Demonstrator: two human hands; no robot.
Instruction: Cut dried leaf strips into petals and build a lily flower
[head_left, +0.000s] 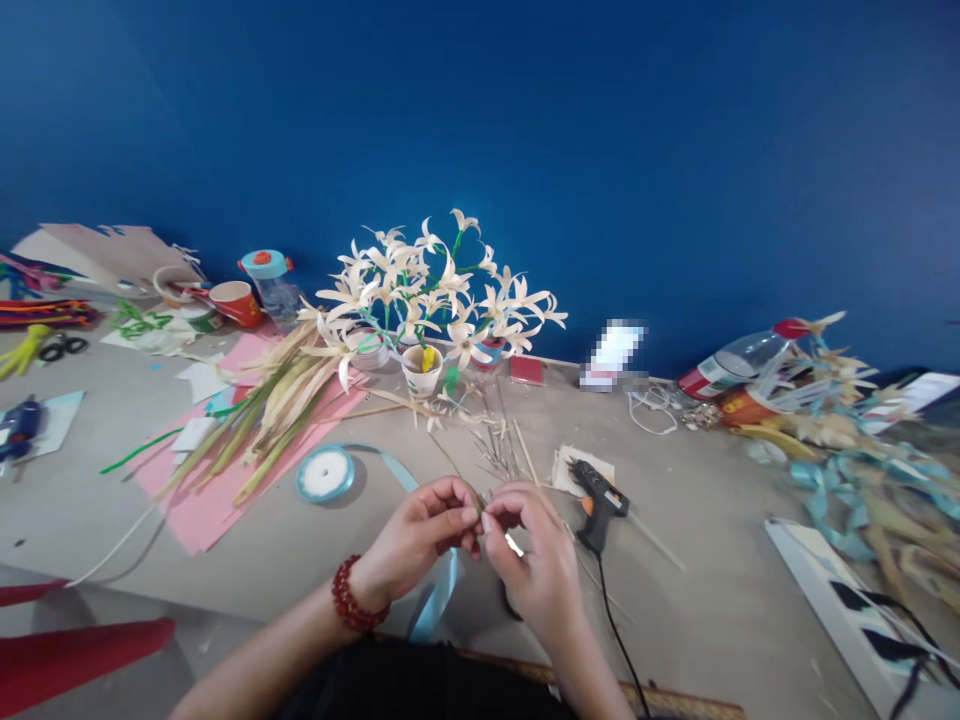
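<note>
My left hand [431,525], with a red bead bracelet [351,597] at the wrist, pinches a thin brownish-green stem [448,458] that sticks up to the left from the fingertips. My right hand [536,550] meets it there, thumb and forefinger closed around the stem's lower end, which the fingers mostly hide. A small bright patch shows beside the right palm; I cannot tell what it is. Light blue ribbon [436,598] hangs below the left hand. Its spool [325,474] lies on the table to the left.
White handmade flowers [420,280] stand in cups along the blue wall. Dried husks [285,410] lie on pink paper [196,515]. A black glue gun [600,500] with its cord is right of my hands. A power strip [825,610], bottle [739,360] and ribbon curls [836,500] are farther right.
</note>
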